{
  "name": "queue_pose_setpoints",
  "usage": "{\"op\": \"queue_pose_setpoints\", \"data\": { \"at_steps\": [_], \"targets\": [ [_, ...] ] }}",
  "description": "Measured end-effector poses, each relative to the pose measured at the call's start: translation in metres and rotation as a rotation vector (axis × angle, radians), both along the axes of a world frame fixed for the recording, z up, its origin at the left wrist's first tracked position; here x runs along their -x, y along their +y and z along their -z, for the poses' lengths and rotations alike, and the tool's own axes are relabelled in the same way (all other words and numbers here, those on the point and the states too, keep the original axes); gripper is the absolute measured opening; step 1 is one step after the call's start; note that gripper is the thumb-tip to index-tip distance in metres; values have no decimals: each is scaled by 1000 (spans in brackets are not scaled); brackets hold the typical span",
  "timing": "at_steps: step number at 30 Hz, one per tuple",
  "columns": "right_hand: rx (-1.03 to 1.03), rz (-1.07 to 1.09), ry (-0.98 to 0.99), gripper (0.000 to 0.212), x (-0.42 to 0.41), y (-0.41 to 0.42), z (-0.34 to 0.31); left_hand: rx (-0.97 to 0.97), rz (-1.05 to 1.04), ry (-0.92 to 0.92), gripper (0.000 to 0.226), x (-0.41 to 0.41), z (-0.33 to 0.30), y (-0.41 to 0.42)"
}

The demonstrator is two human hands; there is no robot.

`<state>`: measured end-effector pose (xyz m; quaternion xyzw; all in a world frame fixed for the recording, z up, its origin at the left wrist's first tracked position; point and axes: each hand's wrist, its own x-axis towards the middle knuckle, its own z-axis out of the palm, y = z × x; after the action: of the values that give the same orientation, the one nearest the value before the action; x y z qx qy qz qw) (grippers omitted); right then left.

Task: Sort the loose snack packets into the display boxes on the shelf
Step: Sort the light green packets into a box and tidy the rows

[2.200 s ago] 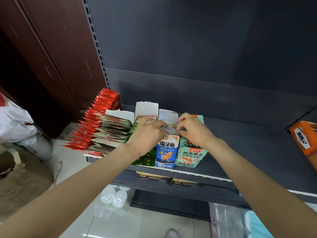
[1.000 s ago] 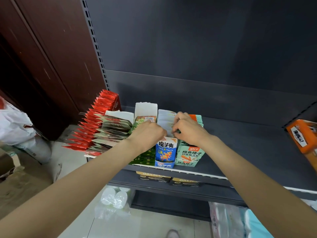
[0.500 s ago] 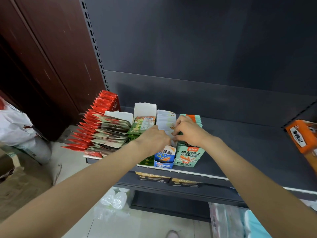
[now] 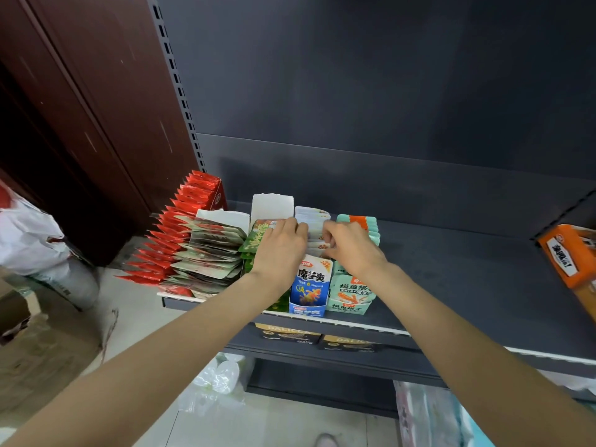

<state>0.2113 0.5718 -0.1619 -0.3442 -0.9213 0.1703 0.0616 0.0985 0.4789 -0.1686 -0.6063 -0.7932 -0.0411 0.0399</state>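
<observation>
A dark grey shelf (image 4: 467, 285) spans the view, backed by a dark panel, with a brown wooden wall to its left. Along the front left of the shelf stand five rows of snacks side by side: red packets (image 4: 180, 227) at the far left, then pale grey-green packets (image 4: 209, 253), a green display box (image 4: 258, 240) with a white raised flap, a blue display box (image 4: 310, 285) and a mint-green display box (image 4: 351, 295). An orange box (image 4: 571, 256) sits well apart at the right edge of the shelf. The person's two forearms reach in from below and meet over the blue display box. The left hand (image 4: 280, 250) lies on the green and blue rows, fingers bent onto the white-topped snack packets (image 4: 314, 217) standing in the blue box. The right hand (image 4: 351, 250) has its fingertips curled, pinching the tops of those same packets; its grip is closed on them, while whether the left actually grasps one cannot be told.
</observation>
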Motion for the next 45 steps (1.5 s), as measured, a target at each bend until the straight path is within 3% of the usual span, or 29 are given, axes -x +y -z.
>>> {"op": "queue_pose_setpoints", "data": {
  "at_steps": [4, 7, 11, 17, 21, 23, 27, 31, 37, 45],
  "targets": [
    [163, 16, 62, 16, -10, 14, -5, 75, -41, 57, 37, -6, -2, 4],
    [53, 50, 161, 31, -12, 28, -12, 29, 48, 57, 50, -10, -3, 4],
    [81, -70, 3, 50, 11, 42, -11, 30, 123, 34, 60, -12, 3, 8],
    [47, -22, -121, 24, 42, 62, -4, 319, 5, 39, 70, -9, 10, 26],
    [39, -31, -99, 24, 39, 67, -8, 406, 42, -122, 80, -6, 5, 40],
    [45, 31, -78, 34, 27, 71, -7, 405, 38, -148, 85, -1, 6, 46],
    [205, 171, -227, 49, -4, 80, 4, 420, 91, -44, 111, 5, 9, 55],
    [323, 157, -212, 51, -8, 77, 4, 398, 163, -30, 135, 11, 8, 60],
    [326, 125, -299, 57, -8, 74, 2, 439, 212, -63, 136, 17, 5, 62],
    [188, 164, -174, 46, -8, 59, 18, 383, 214, -88, 131, 13, 10, 42]
  ]
}}
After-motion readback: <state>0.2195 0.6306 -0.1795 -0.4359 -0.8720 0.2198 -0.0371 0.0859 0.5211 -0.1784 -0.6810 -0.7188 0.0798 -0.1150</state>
